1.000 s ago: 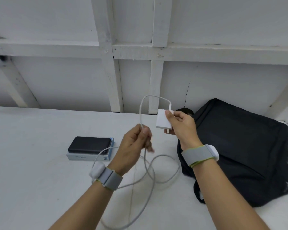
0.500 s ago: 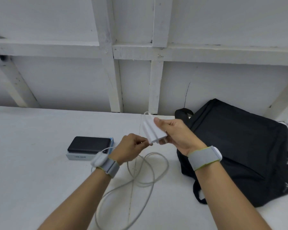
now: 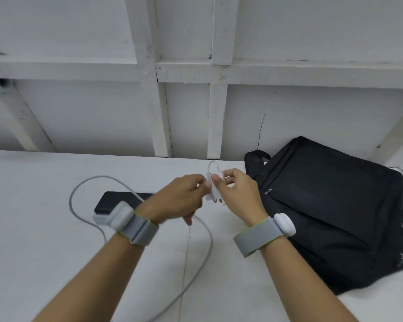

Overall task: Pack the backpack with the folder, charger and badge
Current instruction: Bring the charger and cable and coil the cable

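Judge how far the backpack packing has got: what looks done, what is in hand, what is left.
Done: nothing visibly packed; the backpack lies flat on the table. In hand: the right hand holds the charger while the left hand handles its cable. Left: stowing the charger; folder and badge are not in view.

The charger [image 3: 214, 191] was a small white block, raised above the white table [image 3: 44, 240] and mostly hidden, so only its pale face and lower edge showed, slightly blurred. Its grey-white cable [image 3: 84, 219] left the top in a short arch, then swung out in a wide loop to the left and trailed back down toward the near edge. The backpack [image 3: 330, 212] was black and flat-fronted, lying on its back on the table's right side against the wall, its top handle pointing left and its front zip closed.
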Tool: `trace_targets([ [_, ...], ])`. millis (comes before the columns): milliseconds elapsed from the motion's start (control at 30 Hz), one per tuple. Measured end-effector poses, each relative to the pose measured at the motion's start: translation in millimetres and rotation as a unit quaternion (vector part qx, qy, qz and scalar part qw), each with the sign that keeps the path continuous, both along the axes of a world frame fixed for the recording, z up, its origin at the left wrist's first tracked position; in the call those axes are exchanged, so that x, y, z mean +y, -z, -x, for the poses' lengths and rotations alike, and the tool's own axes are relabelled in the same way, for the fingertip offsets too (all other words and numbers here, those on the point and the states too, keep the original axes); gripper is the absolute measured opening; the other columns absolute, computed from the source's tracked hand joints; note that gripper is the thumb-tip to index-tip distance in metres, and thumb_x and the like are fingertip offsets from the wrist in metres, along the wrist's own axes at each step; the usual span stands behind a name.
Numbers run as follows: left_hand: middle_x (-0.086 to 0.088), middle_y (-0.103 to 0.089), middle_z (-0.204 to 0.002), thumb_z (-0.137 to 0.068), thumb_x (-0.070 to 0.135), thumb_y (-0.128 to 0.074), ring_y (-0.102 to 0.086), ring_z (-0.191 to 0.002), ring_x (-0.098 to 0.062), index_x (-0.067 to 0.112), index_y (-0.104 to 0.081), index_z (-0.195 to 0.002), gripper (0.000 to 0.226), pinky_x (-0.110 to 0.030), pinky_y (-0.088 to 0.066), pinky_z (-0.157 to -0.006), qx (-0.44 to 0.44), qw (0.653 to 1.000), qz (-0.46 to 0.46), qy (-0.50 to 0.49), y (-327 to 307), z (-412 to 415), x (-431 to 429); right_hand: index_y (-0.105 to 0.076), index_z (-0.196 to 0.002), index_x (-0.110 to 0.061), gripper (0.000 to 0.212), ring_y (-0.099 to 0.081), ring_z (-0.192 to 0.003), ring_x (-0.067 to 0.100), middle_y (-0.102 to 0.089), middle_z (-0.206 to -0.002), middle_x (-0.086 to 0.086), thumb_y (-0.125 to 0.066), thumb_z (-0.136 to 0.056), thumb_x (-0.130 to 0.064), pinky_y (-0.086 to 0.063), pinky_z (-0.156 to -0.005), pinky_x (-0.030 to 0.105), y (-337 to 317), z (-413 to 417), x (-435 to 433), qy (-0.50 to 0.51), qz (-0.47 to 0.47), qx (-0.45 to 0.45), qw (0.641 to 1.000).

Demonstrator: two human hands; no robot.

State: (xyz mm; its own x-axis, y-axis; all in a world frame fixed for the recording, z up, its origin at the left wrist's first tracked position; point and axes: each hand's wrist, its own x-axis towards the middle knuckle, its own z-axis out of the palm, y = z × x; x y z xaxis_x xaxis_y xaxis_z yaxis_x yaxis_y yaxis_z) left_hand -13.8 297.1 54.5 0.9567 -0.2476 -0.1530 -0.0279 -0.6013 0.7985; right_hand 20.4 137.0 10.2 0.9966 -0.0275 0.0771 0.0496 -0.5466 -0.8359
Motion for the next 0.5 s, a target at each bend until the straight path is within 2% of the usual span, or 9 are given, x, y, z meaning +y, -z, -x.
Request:
trace_targets([
  [100, 0.006, -0.051, -0.053, -0.105, 0.031, -0.035, -0.048, -0.044, -0.015, 0.016, -0.056, -0.085, 0.032, -0.03, -0.048, -0.046, -0.082, 0.992, 0.095, -0.032, 24.2, 13.6, -11.6, -0.067, -0.1, -0.018, 0.052, -0.072, -0.082, 0.022, -0.073, -0.093, 0.001, -0.068, -0.074, -0.063, -0.06, -0.075, 0.043, -5.9, -5.4, 3.0, 0.025, -0.204, 0.022, 0.978],
  [167, 0.004, -0.057, -0.055, -0.105, 0.033, -0.035, -0.051, -0.046, -0.016, 0.017, -0.055, -0.082, 0.035, -0.031, -0.047, -0.051, -0.112, 0.986, 0.114, -0.042, 36.1, 18.2, -12.8, -0.067, -0.102, -0.013, 0.041, -0.073, -0.08, 0.024, -0.074, -0.096, 0.01, -0.069, -0.083, -0.049, -0.061, -0.068, 0.042, -9.4, -5.2, 5.3, 0.012, -0.289, 0.043, 0.956],
  [233, 0.0, -0.063, -0.06, -0.105, 0.036, -0.035, -0.057, -0.05, -0.018, 0.015, -0.058, -0.082, 0.038, -0.033, -0.05, -0.06, -0.11, 0.986, 0.124, -0.033, 42.6, 20.6, -16.1, -0.066, -0.105, -0.007, 0.033, -0.073, -0.079, 0.024, -0.074, -0.096, 0.013, -0.065, -0.091, -0.036, -0.059, -0.062, 0.033, -13.0, -1.8, 6.0, -0.002, -0.343, 0.059, 0.938],
  [367, 0.002, -0.067, -0.063, -0.103, 0.044, -0.033, -0.064, -0.057, -0.014, 0.023, -0.061, -0.088, 0.038, -0.031, -0.053, -0.071, -0.117, 0.989, 0.092, -0.008, 44.0, 18.4, -14.3, -0.066, -0.108, -0.001, 0.036, -0.07, -0.072, 0.023, -0.072, -0.09, 0.013, -0.06, -0.094, -0.034, -0.059, -0.064, 0.03, -19.4, 3.4, 5.8, -0.013, -0.428, 0.108, 0.897],
  [467, 0.004, -0.066, -0.062, -0.102, 0.047, -0.033, -0.066, -0.059, -0.015, 0.023, -0.06, -0.083, 0.041, -0.029, -0.052, -0.071, -0.13, 0.991, 0.018, 0.015, 43.5, 11.3, -7.7, -0.066, -0.111, 0.0, 0.037, -0.07, -0.067, 0.018, -0.069, -0.09, 0.012, -0.059, -0.095, -0.033, -0.058, -0.061, 0.027, -20.5, 3.5, 4.6, -0.012, -0.452, 0.136, 0.881],
  [500, 0.003, -0.066, -0.061, -0.102, 0.045, -0.033, -0.066, -0.06, -0.016, 0.022, -0.06, -0.083, 0.041, -0.029, -0.053, -0.072, -0.125, 0.992, 0.018, 0.025, 42.9, 9.7, -8.2, -0.066, -0.11, 0.001, 0.037, -0.069, -0.065, 0.017, -0.069, -0.089, 0.012, -0.059, -0.095, -0.032, -0.057, -0.059, 0.026, -21.4, 4.4, 4.6, -0.01, -0.465, 0.144, 0.874],
])
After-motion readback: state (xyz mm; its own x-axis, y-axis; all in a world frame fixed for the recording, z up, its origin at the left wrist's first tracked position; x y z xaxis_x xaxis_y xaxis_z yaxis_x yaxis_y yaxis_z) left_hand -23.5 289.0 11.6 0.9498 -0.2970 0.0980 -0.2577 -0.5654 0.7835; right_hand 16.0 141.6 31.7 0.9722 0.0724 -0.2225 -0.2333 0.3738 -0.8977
